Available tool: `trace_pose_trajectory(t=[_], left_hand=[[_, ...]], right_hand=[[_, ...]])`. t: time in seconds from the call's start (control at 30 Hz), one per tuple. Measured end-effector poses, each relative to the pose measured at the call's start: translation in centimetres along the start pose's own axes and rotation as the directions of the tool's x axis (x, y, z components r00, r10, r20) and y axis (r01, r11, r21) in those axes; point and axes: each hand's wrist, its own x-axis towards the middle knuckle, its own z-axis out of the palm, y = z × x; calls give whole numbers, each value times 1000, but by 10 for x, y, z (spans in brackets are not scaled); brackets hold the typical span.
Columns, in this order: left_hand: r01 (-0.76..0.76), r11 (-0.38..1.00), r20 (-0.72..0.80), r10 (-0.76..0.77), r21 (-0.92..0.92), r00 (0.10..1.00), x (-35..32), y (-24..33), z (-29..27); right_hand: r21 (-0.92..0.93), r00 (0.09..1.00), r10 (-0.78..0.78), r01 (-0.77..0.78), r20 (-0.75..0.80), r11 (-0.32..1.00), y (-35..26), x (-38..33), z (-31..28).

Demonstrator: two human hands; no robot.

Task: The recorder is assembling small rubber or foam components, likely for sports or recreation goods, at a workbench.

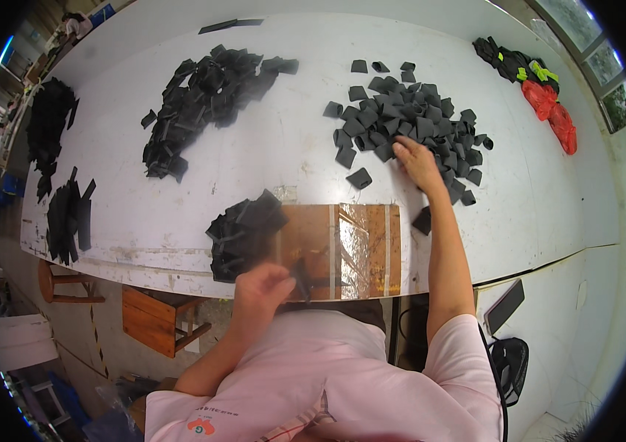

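Observation:
My left hand is at the front edge of the table, its fingers pinched together and slightly blurred. A dark fabric piece shows at the fingertips, smeared by motion. Just beyond that hand, a stack of black fabric pieces covers the left end of a brown cardboard sheet with clear tape over it. My right hand reaches forward to the near side of a pile of small dark grey folded fabric loops. Its fingers are stretched out and touch the loops; nothing is plainly gripped.
A long heap of black fabric pieces lies at the far left-centre. More black strips are by the left edge. Red plastic bags and a black and yellow-green bundle lie far right. A wooden stool stands below the table.

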Motion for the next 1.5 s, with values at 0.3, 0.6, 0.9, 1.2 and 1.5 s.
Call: trace_pose_trajectory(t=[0.3, 0.6, 0.9, 1.2, 1.5], left_hand=[[59, 994, -84, -66, -89, 994, -3, -1, 4], [-32, 998, 16, 33, -53, 999, 1, 17, 16], [-351, 935, 25, 350, 59, 936, 11, 19, 41], [-575, 761, 136, 563, 301, 815, 14, 15, 44], [-8, 904, -1, 8, -427, 1000, 22, 23, 47]], right_hand=[[54, 900, -336, 364, -279, 930, -42, -12, 35], [156, 908, -201, 273, -366, 949, 15, 27, 36], [318, 877, -436, 480, -202, 818, -131, -196, 29], [35, 805, -517, 549, -293, 835, -128, -212, 39], [63, 851, -316, 375, -420, 925, -123, -206, 56]])
